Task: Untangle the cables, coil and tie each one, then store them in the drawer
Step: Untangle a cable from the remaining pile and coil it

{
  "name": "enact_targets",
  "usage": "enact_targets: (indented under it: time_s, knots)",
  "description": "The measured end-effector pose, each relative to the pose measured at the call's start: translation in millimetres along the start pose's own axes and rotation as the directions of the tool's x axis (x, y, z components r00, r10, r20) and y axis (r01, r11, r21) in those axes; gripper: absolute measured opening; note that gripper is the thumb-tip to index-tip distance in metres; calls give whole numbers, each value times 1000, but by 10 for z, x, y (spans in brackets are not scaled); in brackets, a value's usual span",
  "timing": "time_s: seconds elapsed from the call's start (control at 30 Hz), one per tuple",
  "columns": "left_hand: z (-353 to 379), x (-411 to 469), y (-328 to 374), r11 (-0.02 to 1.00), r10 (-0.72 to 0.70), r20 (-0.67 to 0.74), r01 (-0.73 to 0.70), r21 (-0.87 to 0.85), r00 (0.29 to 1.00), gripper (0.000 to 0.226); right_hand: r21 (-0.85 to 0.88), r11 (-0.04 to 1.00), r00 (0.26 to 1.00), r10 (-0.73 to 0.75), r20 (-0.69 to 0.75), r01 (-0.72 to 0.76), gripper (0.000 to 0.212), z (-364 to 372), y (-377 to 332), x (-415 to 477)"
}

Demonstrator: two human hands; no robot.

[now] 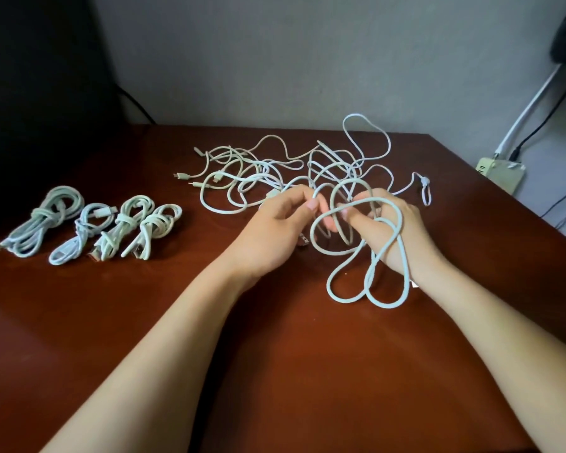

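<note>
A tangle of pale white cables (275, 165) sprawls across the far middle of the brown table (144, 322). My left hand (275, 230) pinches a strand of one cable near its thumb and forefinger. My right hand (392, 230) grips loops of that same cable (370, 282), which wrap over its back and hang down to the table in two long loops. Several coiled and tied cables (92, 223) lie in a row at the left. No drawer is visible.
A dark object (40, 76) stands at the back left against the grey wall. Beyond the table's right edge a power strip (500, 171) sits with a white conduit and black wires. The near table surface is bare wood.
</note>
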State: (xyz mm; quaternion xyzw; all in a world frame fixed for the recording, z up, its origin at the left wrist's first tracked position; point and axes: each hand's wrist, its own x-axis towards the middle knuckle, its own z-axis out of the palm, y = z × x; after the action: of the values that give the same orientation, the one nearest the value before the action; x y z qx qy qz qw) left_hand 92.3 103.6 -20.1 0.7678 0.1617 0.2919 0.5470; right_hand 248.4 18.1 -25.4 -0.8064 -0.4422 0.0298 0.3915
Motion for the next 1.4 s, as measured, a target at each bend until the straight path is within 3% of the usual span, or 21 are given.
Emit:
enact_targets:
  time_s: [0.1,0.2,0.37,0.57,0.67,0.77,0.87,0.97,1.07,1.2,1.3,1.4]
  knots:
    - [4,-4,6,996,62,34,-64,65,998,30,-98,991,993,96,71,-89,37,-35,-19,3]
    - [15,-2,0,990,102,59,-107,87,993,29,-173,979,984,126,123,-104,26,-47,2,34]
    - [-3,17,-25,993,106,-86,-101,53,991,24,-296,947,988,-91,122,124,11,-132,-44,-38]
    - [-31,16,72,959,66,-279,-138,-249,958,22,-433,826,932,-336,135,360,11,-232,-171,-156]
    - [-73,26,109,949,30,-340,-134,-287,940,22,-312,830,874,-486,4,463,9,-192,-153,-154]
    - [-139,50,78,893,-121,-402,-77,-443,908,22,-151,817,792,-576,-200,556,8,-126,-145,-138]
    - [-206,68,22,814,-323,-419,23,-581,849,20,-36,827,773,-539,-333,561,10,-92,-153,-134]
    - [-231,91,-62,780,-425,-450,65,-623,785,14,44,829,756,-486,-438,558,12,-123,-184,-168]
    - [-219,102,-104,826,-408,-504,71,-560,761,14,164,817,738,-389,-551,553,9,-163,-215,-170]
    - [-223,106,-152,922,-330,-624,100,-374,709,17,274,794,710,-259,-655,543,23,-216,-291,-185]
    - [-227,71,-161,983,27,-741,117,142,670,27,243,776,677,-297,-674,582,18,-225,-298,-222]
    - [-121,24,-38,872,372,-591,-51,487,716,21,149,770,621,-365,-694,620,11,-199,-293,-256]
